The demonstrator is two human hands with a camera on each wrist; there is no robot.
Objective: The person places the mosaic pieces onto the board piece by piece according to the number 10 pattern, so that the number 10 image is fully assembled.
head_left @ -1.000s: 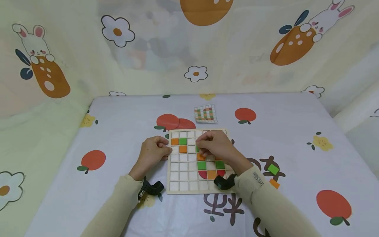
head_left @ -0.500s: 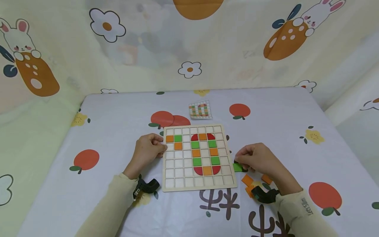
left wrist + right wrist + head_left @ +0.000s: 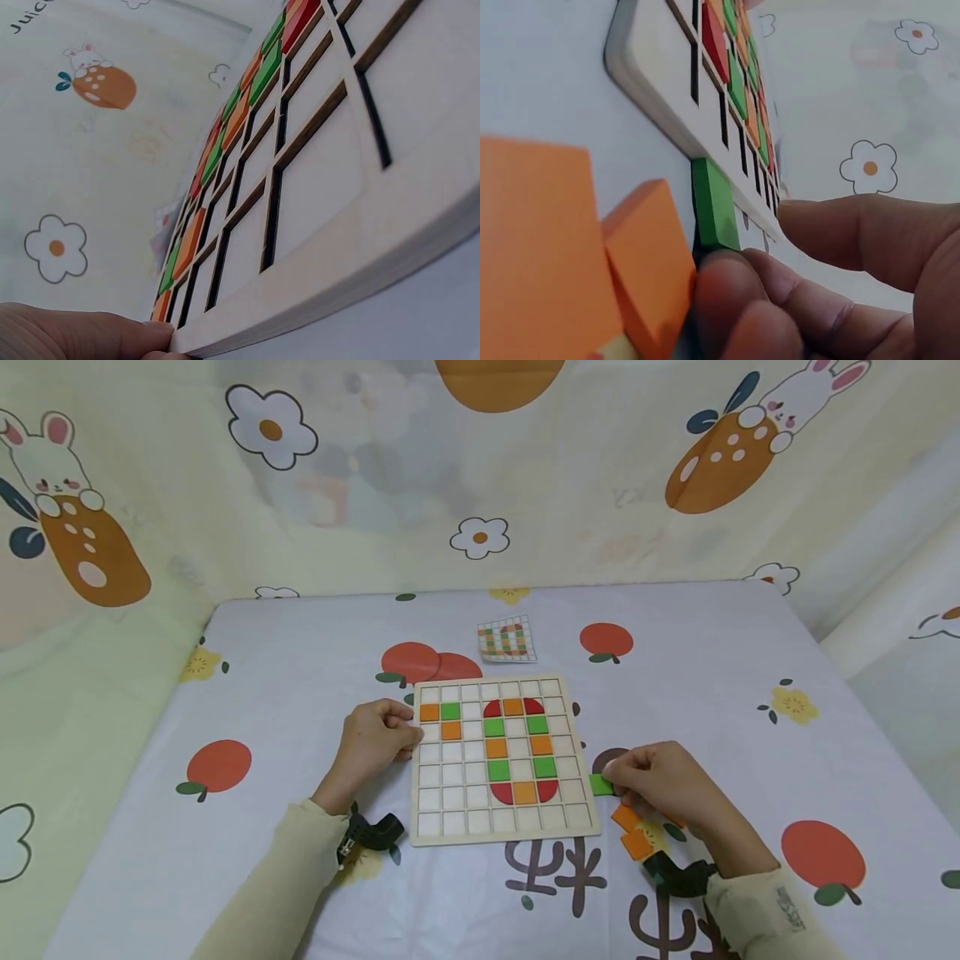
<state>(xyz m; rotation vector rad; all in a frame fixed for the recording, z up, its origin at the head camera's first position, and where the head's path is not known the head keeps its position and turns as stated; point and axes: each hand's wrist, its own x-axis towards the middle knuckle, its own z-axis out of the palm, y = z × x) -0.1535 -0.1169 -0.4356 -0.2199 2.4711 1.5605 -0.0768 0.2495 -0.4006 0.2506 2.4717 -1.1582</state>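
Note:
A wooden grid board [image 3: 442,822] lies on the table, with orange and green square tiles and red rounded pieces in some cells. At its left edge my left hand [image 3: 371,745] holds the rim between thumb and fingers; the left wrist view shows the fingertips [image 3: 154,334] against the wood. My right hand [image 3: 675,785] is low over the table beyond the board's right edge. Its fingers touch or nearly touch the end of a loose green tile [image 3: 716,206] lying beside the board. The thumb [image 3: 832,229] stands apart from the fingers, nothing between them.
Loose orange tiles [image 3: 637,845] lie below and partly behind the right hand. A small card with a coloured grid pattern [image 3: 507,640] rests behind the board. The tablecloth [image 3: 300,652] is printed with fruit and flowers, and a patterned curtain [image 3: 375,485] hangs behind.
From over the upper part of the board, my right hand has moved right and down to the loose tiles, uncovering the red, orange and green pieces. My left hand stays at the board's edge.

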